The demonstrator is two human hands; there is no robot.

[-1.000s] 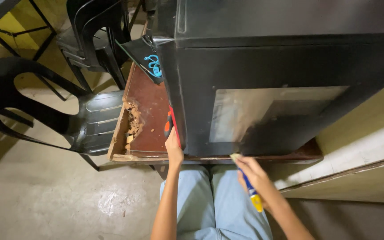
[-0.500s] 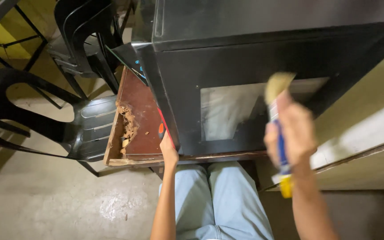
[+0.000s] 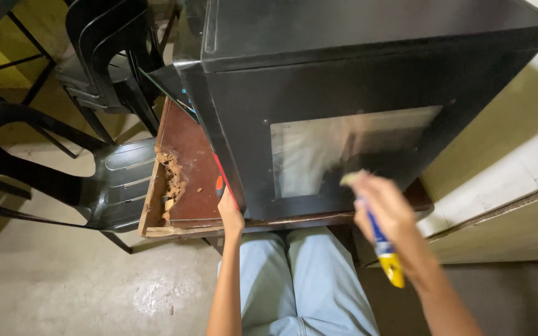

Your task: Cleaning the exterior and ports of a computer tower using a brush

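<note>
Against the lower front of a large black metal cabinet (image 3: 368,93) with a pale rectangular window panel (image 3: 337,152), the right hand (image 3: 390,218) is closing around a paintbrush with a blue and yellow handle (image 3: 381,246). Its pale bristle tip is blurring just below the window's lower edge, close to the cabinet face; whether it is touching the metal cannot be told. The yellow handle end is pointing down and away from the cabinet, toward the wrist.

At the cabinet's lower left corner, the left hand (image 3: 230,214) is pressing up against the edge, fingers wrapped on a small red and orange object (image 3: 220,182) that is lying along the corner; what that object is cannot be told.

Beneath the cabinet, a worn brown wooden board (image 3: 185,162) is sticking out to its left, carrying a heap of crumbled tan debris (image 3: 172,180) near its far left rim, well apart from the cabinet.

Left of the cabinet, beyond the board, black plastic chairs (image 3: 45,168) are standing on a grey concrete floor (image 3: 63,286). Directly below the cabinet, legs in light blue jeans (image 3: 300,280) are showing.
</note>
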